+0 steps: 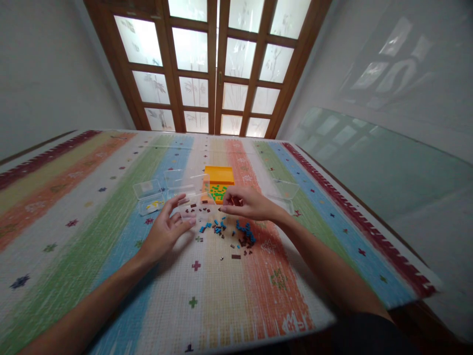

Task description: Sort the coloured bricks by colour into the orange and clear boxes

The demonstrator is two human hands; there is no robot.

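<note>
My left hand (166,229) is at a clear plastic box (188,213), its thumb and fingers around the near left side. Several dark brown bricks (192,205) lie in that box. Over the box's right edge, my right hand (244,203) has thumb and index finger pinched on a small dark piece (220,209). Blue bricks (218,226) mixed with brown ones lie loose on the cloth just below the hands. A second pile of blue bricks (246,230) and brown bricks (247,241) is to the right.
Behind the hands stands an open orange box (219,175) with green pieces (218,191). An open clear box with yellow pieces (154,204) is at the left, another clear box (284,197) at the right. A striped cloth (148,315) covers the table.
</note>
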